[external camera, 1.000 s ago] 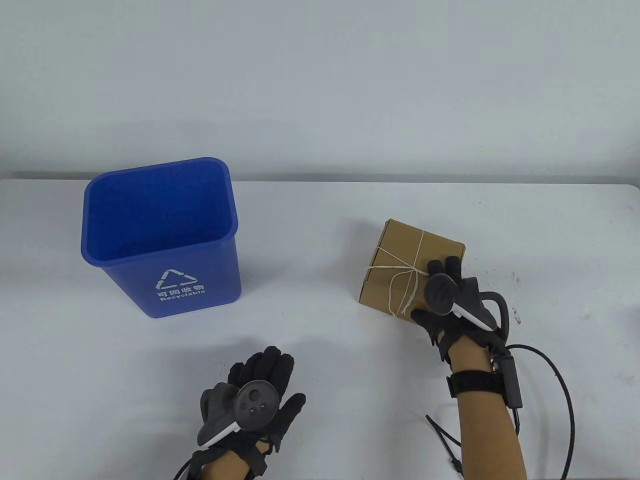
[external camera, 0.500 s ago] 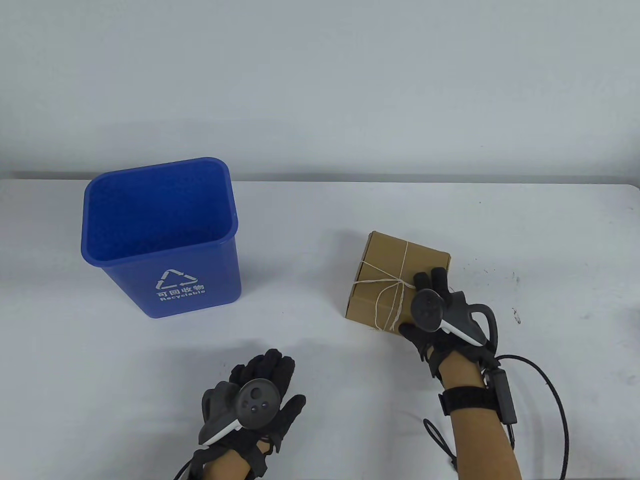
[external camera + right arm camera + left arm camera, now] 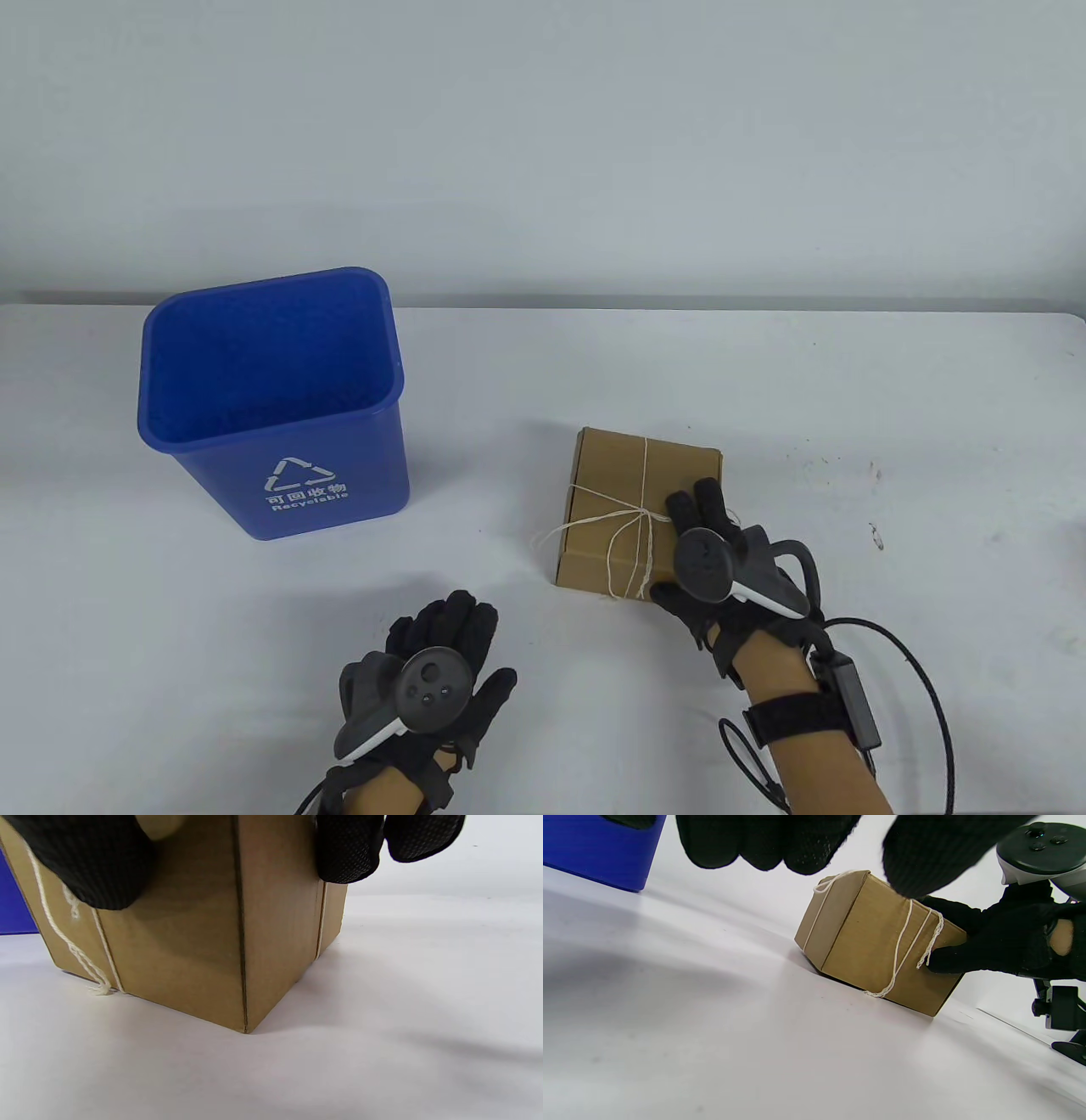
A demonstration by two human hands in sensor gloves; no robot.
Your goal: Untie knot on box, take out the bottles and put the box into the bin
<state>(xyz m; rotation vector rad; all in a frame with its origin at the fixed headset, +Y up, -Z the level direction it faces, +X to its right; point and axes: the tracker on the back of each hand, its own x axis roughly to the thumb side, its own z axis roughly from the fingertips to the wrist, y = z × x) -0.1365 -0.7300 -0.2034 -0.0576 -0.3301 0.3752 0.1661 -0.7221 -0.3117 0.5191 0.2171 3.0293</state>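
Observation:
A brown cardboard box (image 3: 619, 501) tied crosswise with white string (image 3: 632, 531) stands on the white table (image 3: 764, 382), right of centre. My right hand (image 3: 691, 543) grips its near right corner, fingers over the top and thumb on the front face. The right wrist view shows the box (image 3: 203, 942) close up with the fingers (image 3: 348, 849) on its upper edge. The knot lies on top beside those fingers, loose ends hanging down the front. My left hand (image 3: 450, 637) rests flat on the table, away from the box (image 3: 878, 946). No bottles show.
A blue recycling bin (image 3: 271, 399) stands open and upright at the left of the table, also at the upper left corner as the bin (image 3: 602, 849) in the left wrist view. A black cable (image 3: 933, 705) trails from my right wrist. The table's far edge meets a plain wall.
My right hand has dragged the box toward the near left, turning it slightly. The left hand and the bin have not moved.

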